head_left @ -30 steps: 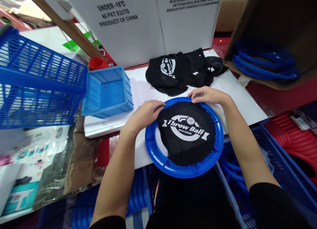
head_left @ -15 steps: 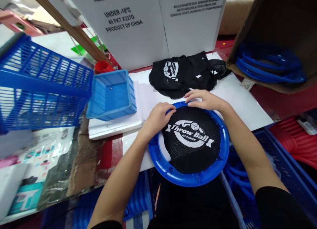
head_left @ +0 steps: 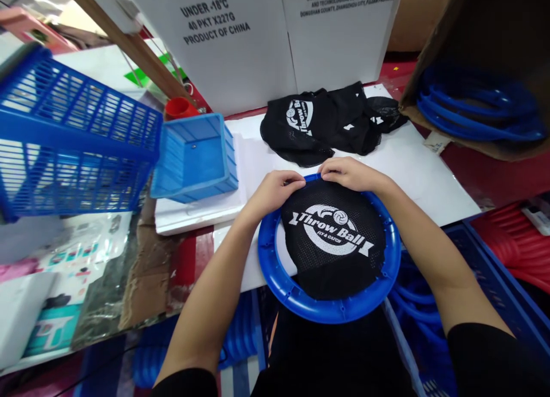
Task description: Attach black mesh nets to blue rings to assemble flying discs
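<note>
A blue plastic ring (head_left: 318, 312) lies at the table's near edge, tilted toward me. Inside it is a round black mesh fabric (head_left: 335, 279) printed "Throw Ball", with a gap between cloth and ring at the left. My left hand (head_left: 280, 189) pinches the mesh's edge at the far rim, left of centre. Just right of it, my right hand (head_left: 346, 173) is closed at the same rim with its fingertips on the mesh's edge. Beyond the ring lies a pile of black mesh pieces (head_left: 318, 122) with the same print.
A light-blue bin (head_left: 200, 162) stands on white foam at the left, beside a blue basket (head_left: 81, 150) and a red cup (head_left: 179, 107). White cartons (head_left: 249, 59) rise behind. More blue rings (head_left: 476, 116) sit in a cardboard box at the right. Red rings (head_left: 507, 242) are below.
My right hand has lowered, its fingers closing onto the far rim. My left hand has shifted slightly up along the rim. The ring has hardly moved.
</note>
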Demonstrator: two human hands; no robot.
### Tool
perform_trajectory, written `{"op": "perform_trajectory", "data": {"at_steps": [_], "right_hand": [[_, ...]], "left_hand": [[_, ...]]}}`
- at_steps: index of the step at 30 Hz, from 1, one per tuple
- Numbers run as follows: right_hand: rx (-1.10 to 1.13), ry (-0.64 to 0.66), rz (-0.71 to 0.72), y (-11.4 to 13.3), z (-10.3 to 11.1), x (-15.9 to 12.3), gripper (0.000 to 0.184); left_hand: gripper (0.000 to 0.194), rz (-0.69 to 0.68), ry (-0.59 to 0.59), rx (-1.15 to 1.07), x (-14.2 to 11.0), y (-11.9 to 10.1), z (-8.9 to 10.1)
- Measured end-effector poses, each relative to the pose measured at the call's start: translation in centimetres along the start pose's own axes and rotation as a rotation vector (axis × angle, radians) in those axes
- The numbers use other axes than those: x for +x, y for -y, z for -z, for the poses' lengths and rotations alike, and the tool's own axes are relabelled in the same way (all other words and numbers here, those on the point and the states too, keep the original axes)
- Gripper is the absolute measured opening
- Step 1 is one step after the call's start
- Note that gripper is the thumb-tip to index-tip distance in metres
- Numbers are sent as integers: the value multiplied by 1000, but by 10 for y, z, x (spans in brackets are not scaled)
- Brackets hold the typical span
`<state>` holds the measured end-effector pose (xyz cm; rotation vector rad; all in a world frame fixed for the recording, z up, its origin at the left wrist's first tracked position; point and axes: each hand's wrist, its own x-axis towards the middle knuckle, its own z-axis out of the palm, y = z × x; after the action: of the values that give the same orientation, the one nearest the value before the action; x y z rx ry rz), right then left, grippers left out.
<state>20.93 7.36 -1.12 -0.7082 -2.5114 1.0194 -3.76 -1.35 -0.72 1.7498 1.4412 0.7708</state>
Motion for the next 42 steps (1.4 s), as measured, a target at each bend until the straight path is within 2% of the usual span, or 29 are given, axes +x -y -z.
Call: {"op": "perform_trajectory", "data": {"at_steps": [7, 13, 20, 24, 30, 35, 42], "right_hand": [[45, 77, 8, -6, -1, 6, 23], [-11, -11, -15, 0, -10, 10, 17], [-144, -50, -67, 10, -21, 12, 17], [-165, -40, -99, 14, -20, 9, 16], [-56, 108, -39, 19, 0, 18, 22], [-20, 267, 70, 23, 0, 36, 15], [168, 169, -8, 12, -18, 34, 13]], "left_hand": [[23, 66, 23, -130, -3, 2, 9], [31, 116, 100, -202, -8, 3, 20], [16, -12, 255, -40, -5, 4, 31], [17, -88, 193, 80, -8, 4, 27], [30, -203, 119, 229, -10, 2, 16], [24, -141, 50, 205, -6, -4, 3], [22, -17, 52, 113, -5, -2, 2]]}}
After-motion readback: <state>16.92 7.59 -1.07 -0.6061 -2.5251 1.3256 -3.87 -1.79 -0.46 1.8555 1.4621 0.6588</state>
